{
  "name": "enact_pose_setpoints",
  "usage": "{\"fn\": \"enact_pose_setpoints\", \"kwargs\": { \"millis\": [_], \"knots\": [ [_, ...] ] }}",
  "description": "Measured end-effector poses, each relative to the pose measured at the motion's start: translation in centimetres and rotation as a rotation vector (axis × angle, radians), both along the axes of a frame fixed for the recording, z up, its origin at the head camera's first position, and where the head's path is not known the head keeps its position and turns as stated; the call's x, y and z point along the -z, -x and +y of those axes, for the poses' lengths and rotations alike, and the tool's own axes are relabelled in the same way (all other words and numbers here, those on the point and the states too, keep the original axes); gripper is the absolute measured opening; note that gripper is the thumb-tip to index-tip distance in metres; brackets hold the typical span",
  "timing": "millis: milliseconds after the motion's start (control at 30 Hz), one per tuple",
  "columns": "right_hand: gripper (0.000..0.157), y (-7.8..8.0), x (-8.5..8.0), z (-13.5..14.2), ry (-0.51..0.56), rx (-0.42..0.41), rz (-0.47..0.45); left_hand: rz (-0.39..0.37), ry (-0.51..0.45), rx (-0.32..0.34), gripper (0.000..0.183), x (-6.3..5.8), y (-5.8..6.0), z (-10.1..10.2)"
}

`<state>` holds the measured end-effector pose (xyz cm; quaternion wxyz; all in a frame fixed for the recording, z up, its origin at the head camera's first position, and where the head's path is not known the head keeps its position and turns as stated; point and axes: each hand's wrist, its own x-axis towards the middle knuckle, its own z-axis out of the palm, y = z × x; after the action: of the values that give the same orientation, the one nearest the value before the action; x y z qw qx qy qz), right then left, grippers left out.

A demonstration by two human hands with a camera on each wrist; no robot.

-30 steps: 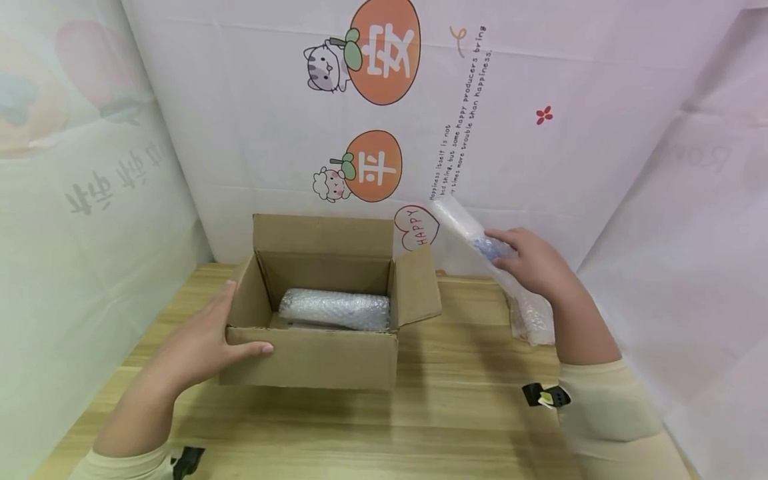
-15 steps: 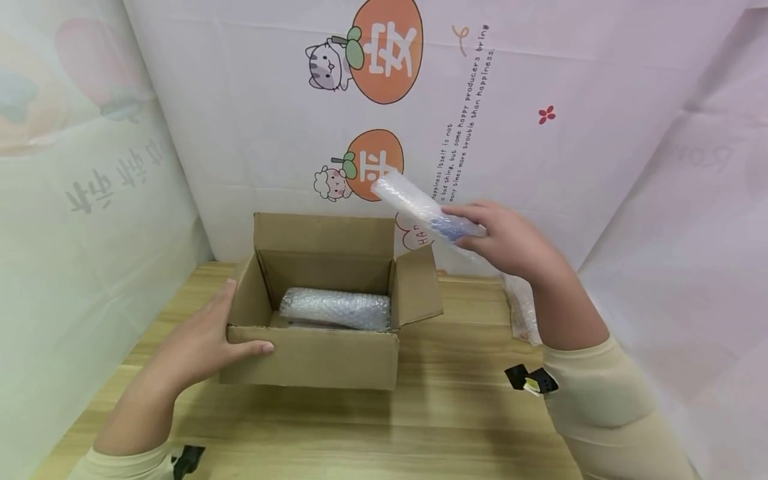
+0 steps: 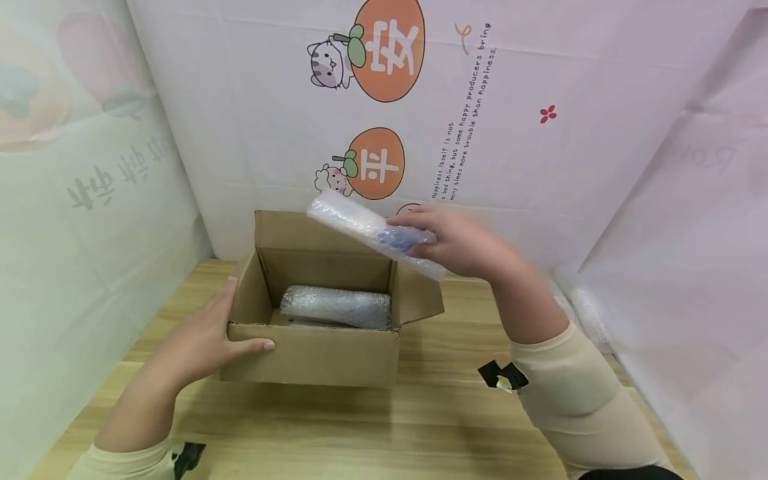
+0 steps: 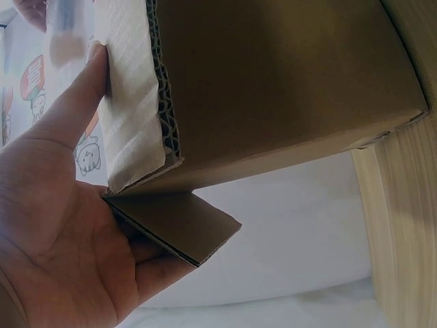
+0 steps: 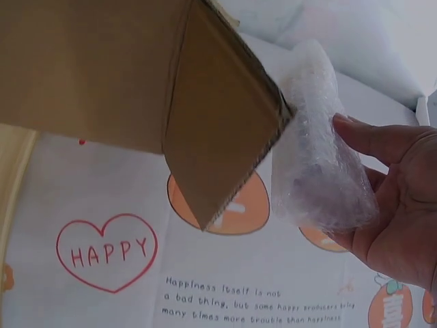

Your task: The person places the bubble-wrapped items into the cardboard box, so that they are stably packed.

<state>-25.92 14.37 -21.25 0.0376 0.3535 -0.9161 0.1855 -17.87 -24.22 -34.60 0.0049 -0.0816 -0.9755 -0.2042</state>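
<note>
An open cardboard box (image 3: 312, 357) stands on the wooden table, its back and right flaps raised outward. Inside lies a bubble-wrapped bundle (image 3: 336, 305), long and whitish; what is under it is mostly hidden. My left hand (image 3: 195, 343) holds the box by its left side, thumb over the front and fingers behind a flap (image 4: 184, 222) in the left wrist view. Above the box's right rear corner, my right hand (image 3: 462, 243) grips a second bubble-wrapped bundle (image 3: 348, 217) with a bluish patch, tilted up to the left. The right wrist view shows this bundle (image 5: 311, 130) beside the right flap.
More bubble wrap (image 3: 591, 313) lies at the right, against the right-hand cloth wall and partly behind the forearm. A printed white cloth (image 3: 510, 153) rises behind the box. Wooden tabletop (image 3: 444, 407) extends in front of it.
My right hand has carried the bubble-wrapped bundle leftward, from the right of the box to above its back right part. My left hand and the box have stayed in place.
</note>
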Motion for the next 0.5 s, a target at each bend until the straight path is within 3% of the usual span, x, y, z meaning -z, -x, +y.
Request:
{"fn": "enact_pose_setpoints", "kwargs": {
  "millis": [333,500],
  "knots": [
    [0.051,-0.2,1.4,-2.9,-0.055,-0.146,-0.078,0.003,0.000,-0.002,0.136,-0.1,0.0,0.1],
    [0.052,-0.2,2.2,-4.1,-0.112,-0.180,-0.113,0.007,-0.002,-0.002,0.136,-0.1,0.0,0.0]
  ]
}}
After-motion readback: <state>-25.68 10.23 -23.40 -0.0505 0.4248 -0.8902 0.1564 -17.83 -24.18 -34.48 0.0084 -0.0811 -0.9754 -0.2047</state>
